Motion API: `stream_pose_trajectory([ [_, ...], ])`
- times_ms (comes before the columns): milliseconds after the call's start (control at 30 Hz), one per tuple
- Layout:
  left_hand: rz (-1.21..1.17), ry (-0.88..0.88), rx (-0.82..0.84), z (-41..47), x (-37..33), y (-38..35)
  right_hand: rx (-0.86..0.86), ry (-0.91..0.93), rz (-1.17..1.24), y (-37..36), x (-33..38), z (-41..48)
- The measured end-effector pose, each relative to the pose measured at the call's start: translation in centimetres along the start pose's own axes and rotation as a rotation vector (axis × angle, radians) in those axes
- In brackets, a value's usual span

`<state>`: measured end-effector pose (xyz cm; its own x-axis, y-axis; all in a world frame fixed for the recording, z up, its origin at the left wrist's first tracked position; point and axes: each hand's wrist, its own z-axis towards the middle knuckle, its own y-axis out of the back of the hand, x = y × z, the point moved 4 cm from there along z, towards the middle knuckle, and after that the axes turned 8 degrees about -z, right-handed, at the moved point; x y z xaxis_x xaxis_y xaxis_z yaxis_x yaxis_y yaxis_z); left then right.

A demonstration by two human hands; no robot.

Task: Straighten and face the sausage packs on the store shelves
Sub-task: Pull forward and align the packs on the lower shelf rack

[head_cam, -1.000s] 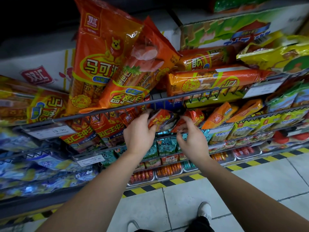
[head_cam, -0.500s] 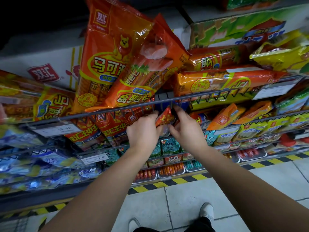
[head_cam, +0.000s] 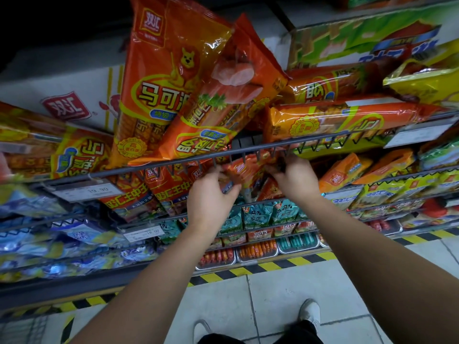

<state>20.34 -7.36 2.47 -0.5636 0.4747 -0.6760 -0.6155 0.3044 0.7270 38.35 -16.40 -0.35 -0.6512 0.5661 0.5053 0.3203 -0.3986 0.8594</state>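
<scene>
A small red-orange sausage pack (head_cam: 244,170) sits just under the grey wire rail (head_cam: 173,163) of the upper shelf. My left hand (head_cam: 211,194) grips its left end with curled fingers. My right hand (head_cam: 294,176) pinches its right end, fingertips tucked behind the rail. Above the rail two tall orange sausage packs (head_cam: 164,78) lean crookedly against each other, the right one (head_cam: 223,105) upside down. A long orange pack (head_cam: 347,117) lies sideways to their right.
Red packs (head_cam: 139,194) stand left of my hands with price tags (head_cam: 87,191) on the rails. Orange and yellow packs (head_cam: 347,170) fill the shelf to the right. Lower shelves hold teal packs and trays of sausages. Tiled floor and my shoes lie below.
Both hands rose from the second shelf to the upper rail, carrying the small red pack up with them. My hands have spread slightly apart along the pack.
</scene>
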Motion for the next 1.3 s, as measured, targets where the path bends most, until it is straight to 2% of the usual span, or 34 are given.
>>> stream_pose_trajectory([
  [100, -0.174, 0.071, 0.029, -0.1, 0.6, -1.1, 0.013, -0.116, 0.07, 0.2, -1.4, 0.7],
  [200, -0.285, 0.092, 0.088, 0.0, -0.1, -2.5, 0.035, -0.122, 0.087, 0.1, -1.3, 1.0],
  [400, -0.292, 0.116, 0.008, 0.4, -0.2, -3.3, 0.068, -0.095, 0.086, 0.0, -1.0, 0.9],
  [567, -0.281, 0.097, 0.009, -0.1, -0.1, -3.3, 0.094, -0.125, 0.139, 0.2, -1.2, 0.8],
  [733, -0.235, 0.106, 0.049, -0.5, 0.5, -3.4, 0.111, 0.055, -0.13, 0.8, -1.3, -0.6],
  [967, -0.218, 0.146, 0.139, -1.5, 1.3, -4.1, 0.304, 0.136, -0.523, 0.4, -1.8, -2.4],
  [1200, -0.189, 0.151, 0.249, -2.2, 1.5, -4.8, 0.23, 0.151, -0.63, 0.0, -1.7, -2.4],
  [1300, -0.195, 0.143, 0.26, -2.4, 1.5, -5.1, 0.206, 0.14, -0.602, 1.4, -1.7, -2.0],
])
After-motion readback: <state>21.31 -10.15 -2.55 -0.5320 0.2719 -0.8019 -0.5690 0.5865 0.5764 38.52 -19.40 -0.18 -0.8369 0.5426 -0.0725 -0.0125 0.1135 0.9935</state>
